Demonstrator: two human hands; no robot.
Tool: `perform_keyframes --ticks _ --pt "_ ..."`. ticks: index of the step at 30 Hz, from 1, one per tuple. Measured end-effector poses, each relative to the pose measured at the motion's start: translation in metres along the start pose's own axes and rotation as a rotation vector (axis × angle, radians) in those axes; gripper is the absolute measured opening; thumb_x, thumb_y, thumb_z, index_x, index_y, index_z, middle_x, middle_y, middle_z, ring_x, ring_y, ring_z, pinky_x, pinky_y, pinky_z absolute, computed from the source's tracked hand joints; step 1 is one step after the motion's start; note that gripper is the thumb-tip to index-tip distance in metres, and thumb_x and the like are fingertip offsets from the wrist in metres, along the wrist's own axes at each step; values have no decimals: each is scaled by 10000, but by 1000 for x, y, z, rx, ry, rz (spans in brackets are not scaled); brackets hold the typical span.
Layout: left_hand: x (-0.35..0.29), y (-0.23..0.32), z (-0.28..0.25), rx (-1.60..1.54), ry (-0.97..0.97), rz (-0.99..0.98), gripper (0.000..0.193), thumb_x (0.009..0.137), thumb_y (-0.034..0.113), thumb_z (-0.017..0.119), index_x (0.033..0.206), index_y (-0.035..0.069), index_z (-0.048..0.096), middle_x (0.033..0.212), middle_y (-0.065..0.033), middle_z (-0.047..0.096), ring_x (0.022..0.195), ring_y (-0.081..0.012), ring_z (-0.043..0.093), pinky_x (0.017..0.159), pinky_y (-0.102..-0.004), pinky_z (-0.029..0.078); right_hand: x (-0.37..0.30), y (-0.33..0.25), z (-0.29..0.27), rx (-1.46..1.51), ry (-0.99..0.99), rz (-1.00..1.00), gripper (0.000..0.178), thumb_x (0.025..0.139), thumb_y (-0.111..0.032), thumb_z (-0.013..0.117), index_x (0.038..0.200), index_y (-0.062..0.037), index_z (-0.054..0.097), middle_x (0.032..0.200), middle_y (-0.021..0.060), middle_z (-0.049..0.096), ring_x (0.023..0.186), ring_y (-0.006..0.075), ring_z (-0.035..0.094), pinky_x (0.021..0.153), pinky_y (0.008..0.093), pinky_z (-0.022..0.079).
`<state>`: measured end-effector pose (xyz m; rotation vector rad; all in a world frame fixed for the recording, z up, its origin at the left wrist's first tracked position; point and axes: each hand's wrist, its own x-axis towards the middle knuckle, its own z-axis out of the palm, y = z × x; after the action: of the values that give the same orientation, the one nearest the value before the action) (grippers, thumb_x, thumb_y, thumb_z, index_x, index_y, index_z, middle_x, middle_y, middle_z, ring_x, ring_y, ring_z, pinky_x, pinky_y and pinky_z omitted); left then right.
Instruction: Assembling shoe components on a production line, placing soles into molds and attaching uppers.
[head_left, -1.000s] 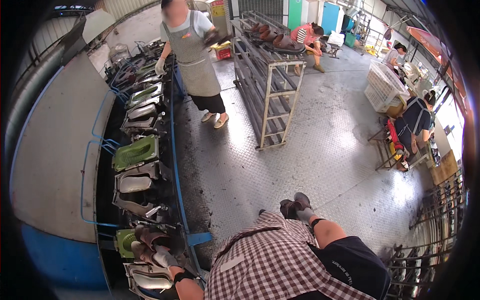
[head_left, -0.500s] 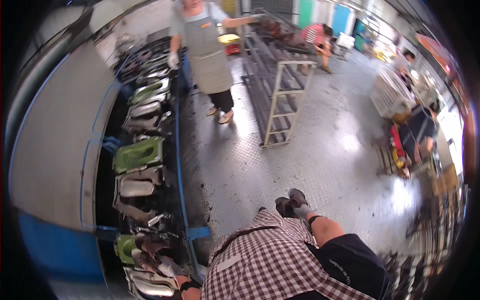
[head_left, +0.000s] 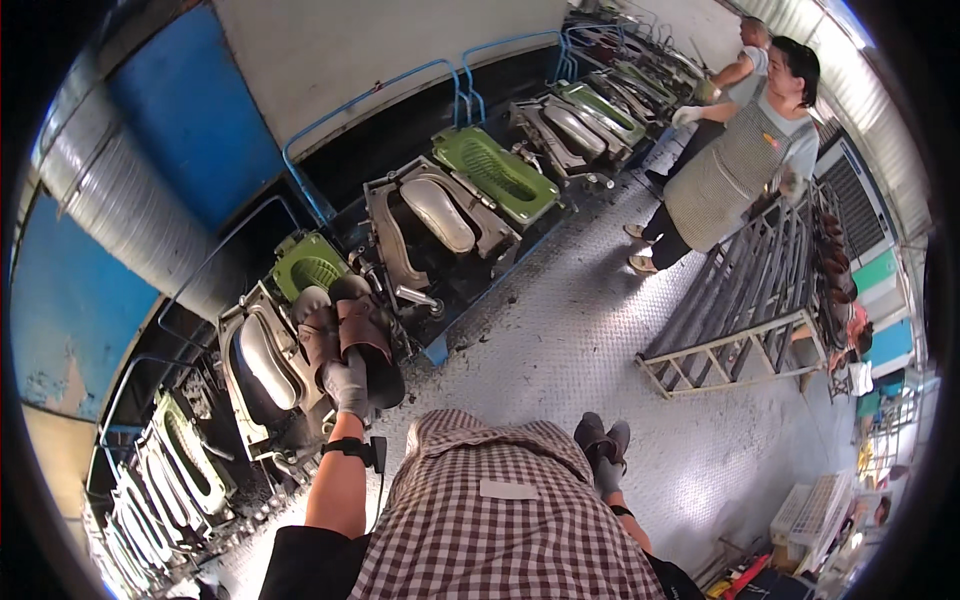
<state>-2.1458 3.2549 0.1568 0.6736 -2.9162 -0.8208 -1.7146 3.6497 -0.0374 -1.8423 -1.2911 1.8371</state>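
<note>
My left hand (head_left: 346, 382), in a grey glove, is closed on a pair of brown sandals (head_left: 364, 335) with broad straps. They are held up beside the line of moulds, in front of a green mould plate (head_left: 308, 265) and a metal mould with a silver foot-shaped last (head_left: 268, 358). To the right, beyond my checked apron (head_left: 500, 530), my right hand (head_left: 607, 478) also wears a grey glove. It grips a second pair of dark brown sandals (head_left: 602, 440) over the metal floor. The fingers of both hands are partly covered by the footwear.
Further moulds with silver lasts (head_left: 438, 215) and green plates (head_left: 497, 178) run along the blue-edged machine (head_left: 470, 320). A person in an apron (head_left: 725, 165) stands by a metal rack (head_left: 740, 325) holding brown footwear; another person (head_left: 745, 70) is behind. Blue rails (head_left: 380, 90) border the moulds.
My view has swung left toward the mould line, so the rack and aproned person now appear further right. Both hands still hold their sandals; a second standing person has come into view.
</note>
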Motion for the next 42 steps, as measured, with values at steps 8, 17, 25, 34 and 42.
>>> perform_keyframes --ticks 8,17,25,34,42 --pt "19 -30 29 -976 58 17 374 949 131 619 1271 -50 567 899 -105 691 793 -237 670 672 -348 544 53 -141 68 -132 -45 -713 300 911 -109 622 1192 -11 659 1018 94 703 876 170 625 756 334 512" --pt "11 116 58 -986 306 70 305 1010 287 596 900 2 608 858 -62 642 716 -115 582 557 -272 471 165 -356 162 -241 -121 -698 364 945 -243 682 1189 19 617 1052 120 675 917 199 625 816 358 510" --pt "-14 385 197 -872 -105 183 265 1004 222 597 961 -19 697 884 -34 682 777 -83 596 632 -288 489 299 -527 257 -299 -143 -960 374 953 -274 680 1152 27 582 944 161 651 856 248 626 796 364 504" --pt "18 660 400 -691 -444 -3 620 913 508 632 1031 -97 702 1001 -228 737 1042 -372 696 908 -407 516 413 -722 374 -617 -24 -1256 473 946 -393 628 1186 15 618 997 287 682 958 463 653 808 486 509" --pt "38 730 428 -878 -659 55 518 925 398 711 1146 -70 675 1007 -40 679 907 -135 610 813 -293 480 477 -762 416 -499 -91 -1193 549 948 -371 657 1318 30 598 1225 262 654 1124 418 626 973 433 485"
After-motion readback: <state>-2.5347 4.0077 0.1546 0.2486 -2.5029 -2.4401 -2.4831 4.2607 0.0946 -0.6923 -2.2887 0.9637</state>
